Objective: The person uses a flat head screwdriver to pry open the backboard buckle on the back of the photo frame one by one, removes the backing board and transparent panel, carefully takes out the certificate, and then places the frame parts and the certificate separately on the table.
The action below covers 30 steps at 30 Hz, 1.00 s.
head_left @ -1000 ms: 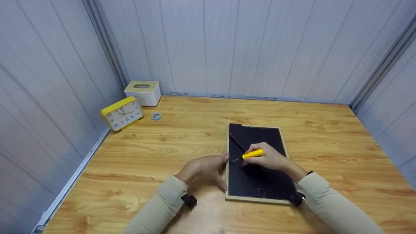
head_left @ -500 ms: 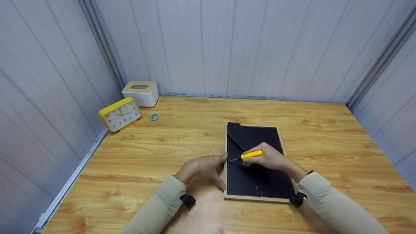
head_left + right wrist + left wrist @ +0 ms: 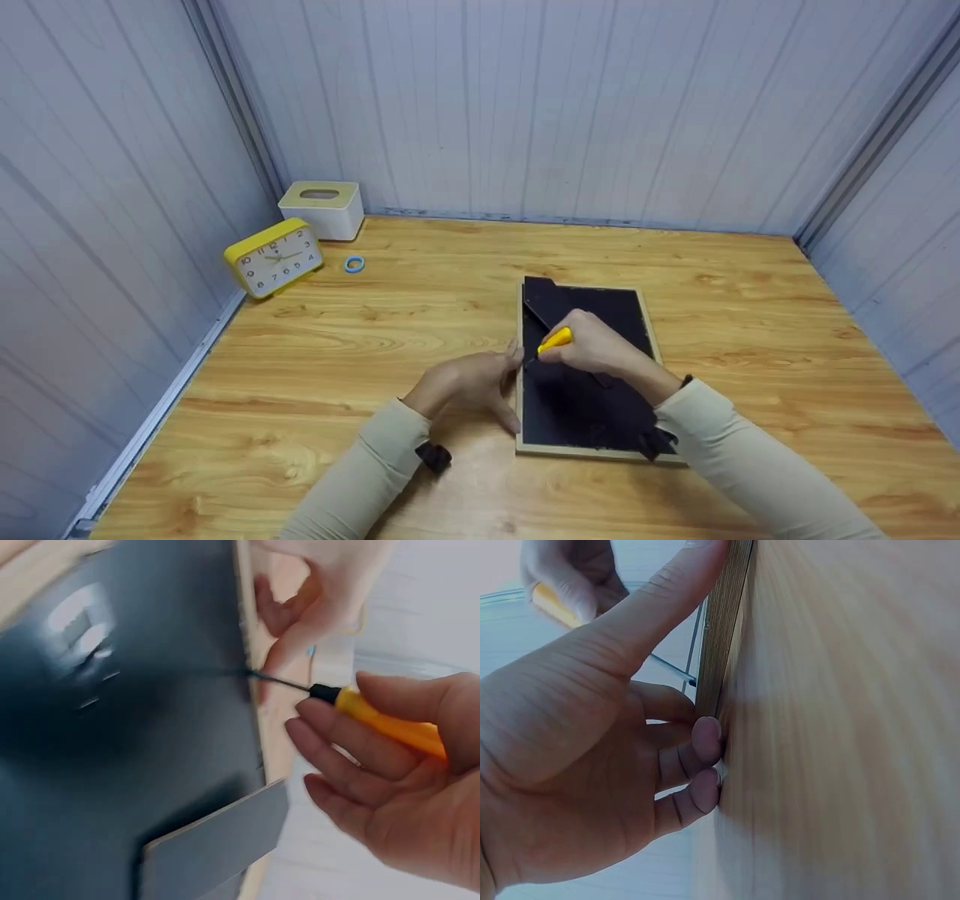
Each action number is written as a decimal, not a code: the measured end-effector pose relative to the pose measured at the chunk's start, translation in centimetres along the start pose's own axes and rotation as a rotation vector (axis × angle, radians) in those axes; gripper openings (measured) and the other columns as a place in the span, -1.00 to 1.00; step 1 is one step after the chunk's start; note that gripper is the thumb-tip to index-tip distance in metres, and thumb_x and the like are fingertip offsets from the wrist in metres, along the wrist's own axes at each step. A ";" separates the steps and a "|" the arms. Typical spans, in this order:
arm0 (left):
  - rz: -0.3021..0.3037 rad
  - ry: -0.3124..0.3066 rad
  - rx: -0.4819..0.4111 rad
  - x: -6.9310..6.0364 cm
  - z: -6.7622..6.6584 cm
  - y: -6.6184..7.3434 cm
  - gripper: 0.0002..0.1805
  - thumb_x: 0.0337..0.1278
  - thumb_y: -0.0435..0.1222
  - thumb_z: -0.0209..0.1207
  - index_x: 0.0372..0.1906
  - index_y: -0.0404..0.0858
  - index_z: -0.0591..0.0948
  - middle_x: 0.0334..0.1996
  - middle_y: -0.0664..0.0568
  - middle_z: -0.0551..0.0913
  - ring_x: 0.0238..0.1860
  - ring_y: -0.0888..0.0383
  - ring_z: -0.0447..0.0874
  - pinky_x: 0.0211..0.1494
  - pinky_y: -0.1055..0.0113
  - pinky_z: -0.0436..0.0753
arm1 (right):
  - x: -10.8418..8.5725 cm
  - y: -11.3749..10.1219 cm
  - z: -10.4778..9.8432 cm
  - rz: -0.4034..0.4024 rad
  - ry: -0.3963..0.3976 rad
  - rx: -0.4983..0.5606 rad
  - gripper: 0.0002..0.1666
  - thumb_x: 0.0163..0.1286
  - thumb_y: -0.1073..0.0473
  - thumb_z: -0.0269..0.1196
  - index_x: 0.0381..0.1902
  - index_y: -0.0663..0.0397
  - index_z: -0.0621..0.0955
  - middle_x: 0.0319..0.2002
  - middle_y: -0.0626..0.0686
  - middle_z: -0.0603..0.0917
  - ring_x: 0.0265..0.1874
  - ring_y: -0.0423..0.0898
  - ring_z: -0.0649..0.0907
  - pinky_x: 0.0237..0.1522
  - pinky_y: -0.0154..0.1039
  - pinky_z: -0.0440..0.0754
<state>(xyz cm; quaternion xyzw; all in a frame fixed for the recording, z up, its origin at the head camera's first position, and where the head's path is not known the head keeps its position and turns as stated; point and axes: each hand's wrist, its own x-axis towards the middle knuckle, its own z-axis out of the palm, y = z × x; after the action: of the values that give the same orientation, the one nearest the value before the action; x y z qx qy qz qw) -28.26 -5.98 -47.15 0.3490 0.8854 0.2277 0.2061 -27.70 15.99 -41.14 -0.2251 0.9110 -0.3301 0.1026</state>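
A picture frame (image 3: 600, 452) with a light wooden rim lies face down, its black backing board (image 3: 559, 420) upward. A black stand leg (image 3: 546, 301) slants across the backing. My right hand (image 3: 596, 343) holds a screwdriver (image 3: 556, 340) with a yellow handle. In the right wrist view, the tip of the screwdriver (image 3: 390, 724) meets the inner edge of the rim. My left hand (image 3: 476, 382) rests against the frame's left side, thumb and fingers spread along it. The left wrist view shows the thumb on the wooden rim (image 3: 724, 622) and fingertips at the tabletop.
A yellow alarm clock (image 3: 274, 259) stands at the back left, in front of a white tissue box (image 3: 322, 217) with a wooden lid. Near them lies a small blue ring (image 3: 354, 264). Panelled walls (image 3: 480, 112) border the wooden table (image 3: 360, 337).
My right hand has shifted left and slightly away from me, and the screwdriver's handle has swung left and tilted. The left hand stays at the frame's side. The head view moves slightly.
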 end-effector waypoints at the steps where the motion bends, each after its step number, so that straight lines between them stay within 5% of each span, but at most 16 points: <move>1: -0.003 0.001 0.000 0.0 0.0 0.0 0.48 -0.38 0.17 0.58 0.61 -0.28 -0.06 0.53 -0.17 0.14 0.43 0.16 0.21 0.46 0.30 0.21 | 0.3 -0.5 0.1 0.008 0.000 -0.026 -0.84 0.23 0.23 0.40 -0.31 0.24 0.79 -0.68 0.00 0.60 -0.74 -0.22 0.43 -0.62 -0.34 0.43; 3: -0.006 0.006 -0.010 0.1 0.2 0.1 0.49 -0.39 0.16 0.59 0.61 -0.26 -0.06 0.52 -0.15 0.18 0.40 0.17 0.26 0.45 0.29 0.23 | 0.8 -1.4 0.2 0.021 -0.001 -0.080 -0.85 0.19 0.24 0.40 -0.54 0.17 0.74 -0.78 -0.08 0.47 -0.79 -0.23 0.37 -0.66 -0.36 0.36; 6: -0.013 0.007 -0.010 0.2 0.3 0.3 0.49 -0.40 0.16 0.59 0.62 -0.25 -0.07 0.50 -0.13 0.23 0.35 0.17 0.31 0.42 0.29 0.27 | 1.5 -2.6 0.5 0.047 -0.008 -0.155 -0.62 0.16 0.25 0.39 -0.78 0.07 0.51 -0.83 -0.16 0.29 -0.83 -0.23 0.27 -0.71 -0.36 0.25; 12: -0.035 0.000 0.017 0.2 0.0 0.2 0.48 -0.39 0.19 0.57 0.60 -0.29 -0.05 0.51 -0.18 0.18 0.37 0.15 0.30 0.43 0.27 0.28 | 2.3 -3.6 0.3 0.102 -0.036 -0.195 -0.52 0.21 0.21 0.39 -0.75 -0.01 0.36 -0.80 -0.14 0.24 -0.83 -0.21 0.23 -0.72 -0.35 0.21; 16: -0.038 0.004 -0.007 0.0 -0.1 -0.1 0.49 -0.40 0.18 0.58 0.61 -0.28 -0.07 0.55 -0.18 0.07 0.45 0.11 0.19 0.48 0.26 0.19 | 2.4 -2.2 -0.7 0.036 -0.111 -0.131 -0.53 0.22 0.19 0.39 -0.80 -0.01 0.45 -0.81 -0.16 0.27 -0.82 -0.22 0.24 -0.70 -0.35 0.22; 19: -0.040 0.003 -0.021 -0.2 -0.1 0.0 0.48 -0.40 0.15 0.59 0.61 -0.26 -0.06 0.55 -0.18 0.04 0.47 0.11 0.15 0.48 0.28 0.17 | 2.5 0.0 -2.2 -0.025 -0.153 -0.014 -0.70 0.21 0.22 0.39 -0.70 0.10 0.63 -0.77 -0.15 0.40 -0.78 -0.22 0.31 -0.66 -0.34 0.30; 21: -0.030 -0.002 -0.009 -0.1 -0.2 0.1 0.47 -0.37 0.16 0.58 0.60 -0.29 -0.05 0.55 -0.20 0.05 0.48 0.09 0.14 0.48 0.29 0.17 | 2.7 1.8 -3.3 0.000 -0.154 0.138 -0.85 0.26 0.24 0.36 -0.43 0.25 0.74 -0.62 -0.06 0.62 -0.68 -0.16 0.53 -0.55 -0.31 0.54; 23: -0.025 -0.014 0.014 0.0 -0.3 0.3 0.46 -0.32 0.16 0.57 0.59 -0.33 -0.07 0.55 -0.22 0.03 0.49 0.06 0.11 0.48 0.30 0.16 | 3.0 3.6 -3.8 0.053 -0.135 0.337 -0.72 0.35 0.26 0.32 -0.11 0.41 0.70 -0.36 0.14 0.75 -0.43 0.02 0.73 -0.30 -0.16 0.72; 27: -0.023 -0.027 0.049 0.0 -0.2 0.4 0.44 -0.29 0.17 0.55 0.58 -0.39 -0.05 0.56 -0.20 -0.04 0.52 0.06 0.04 0.50 0.32 0.11 | 4.1 6.4 -3.6 0.088 -0.103 0.693 -0.50 0.51 0.27 0.18 0.24 0.58 0.45 0.09 0.49 0.59 0.09 0.35 0.61 0.11 0.10 0.59; 30: -0.032 -0.024 0.039 0.0 -0.2 0.4 0.44 -0.30 0.16 0.56 0.58 -0.38 -0.05 0.57 -0.18 -0.05 0.53 0.06 0.02 0.50 0.32 0.08 | 4.7 7.6 -2.9 0.037 -0.103 0.724 -0.49 0.53 0.26 0.16 0.25 0.59 0.40 0.16 0.52 0.52 0.20 0.39 0.52 0.20 0.13 0.51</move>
<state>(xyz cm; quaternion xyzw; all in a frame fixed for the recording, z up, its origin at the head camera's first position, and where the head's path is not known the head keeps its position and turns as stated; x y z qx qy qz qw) -28.18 -5.76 -46.81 0.3413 0.8927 0.2027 0.2134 -35.42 20.56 -44.05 -0.1740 0.7327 -0.6174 0.2273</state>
